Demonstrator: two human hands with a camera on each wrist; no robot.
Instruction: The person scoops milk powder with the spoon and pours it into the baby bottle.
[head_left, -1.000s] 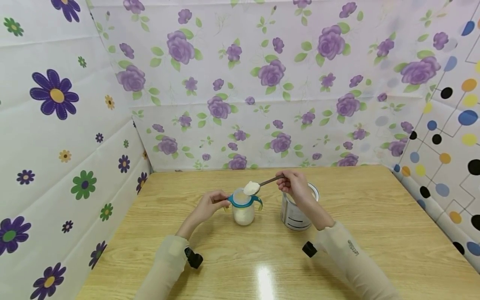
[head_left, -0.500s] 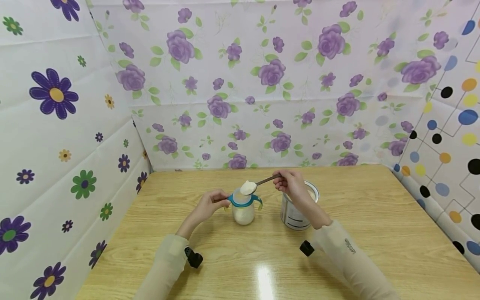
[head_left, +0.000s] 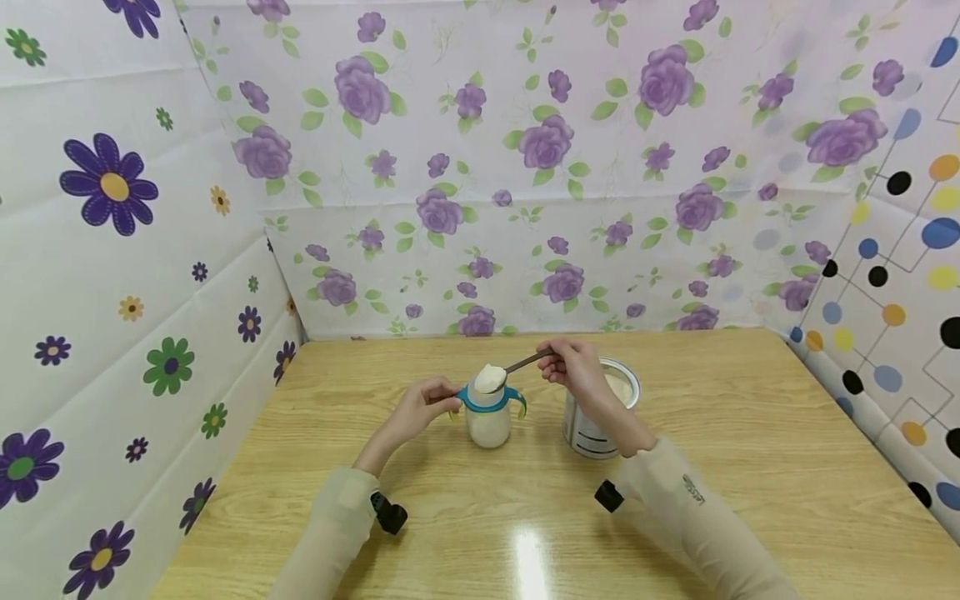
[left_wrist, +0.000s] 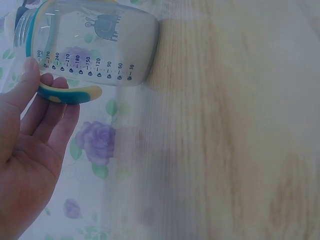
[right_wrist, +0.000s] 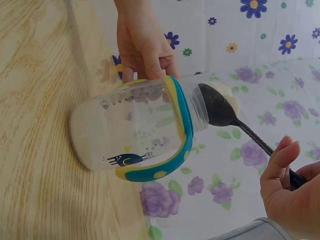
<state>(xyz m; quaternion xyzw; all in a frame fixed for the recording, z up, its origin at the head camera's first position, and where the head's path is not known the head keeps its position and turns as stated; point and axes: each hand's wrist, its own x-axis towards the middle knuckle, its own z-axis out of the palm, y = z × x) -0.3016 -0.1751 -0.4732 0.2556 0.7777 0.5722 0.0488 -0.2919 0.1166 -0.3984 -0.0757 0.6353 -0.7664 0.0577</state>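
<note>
A clear baby bottle [head_left: 487, 427] with a teal and yellow two-handled ring stands upright and uncapped on the table, white powder inside. My left hand [head_left: 420, 410] pinches the ring's left handle [left_wrist: 70, 94] between thumb and fingers. In my right hand [head_left: 581, 377] is a dark spoon [right_wrist: 220, 106], gripped by its handle and heaped with pale powder [head_left: 491, 378]. The spoon's bowl sits right over the bottle's open mouth; in the right wrist view it is at the threaded rim [right_wrist: 199, 107].
An open metal can [head_left: 592, 433] holding pale powder stands to the right of the bottle, partly hidden behind my right hand and forearm. The wooden table [head_left: 450, 517] ends at flower-patterned cloth [head_left: 420, 275] behind and patterned cloths at both sides.
My right hand has moved left and brought the loaded spoon from the right of the bottle's mouth to over it. The left hand keeps its hold on the handle.
</note>
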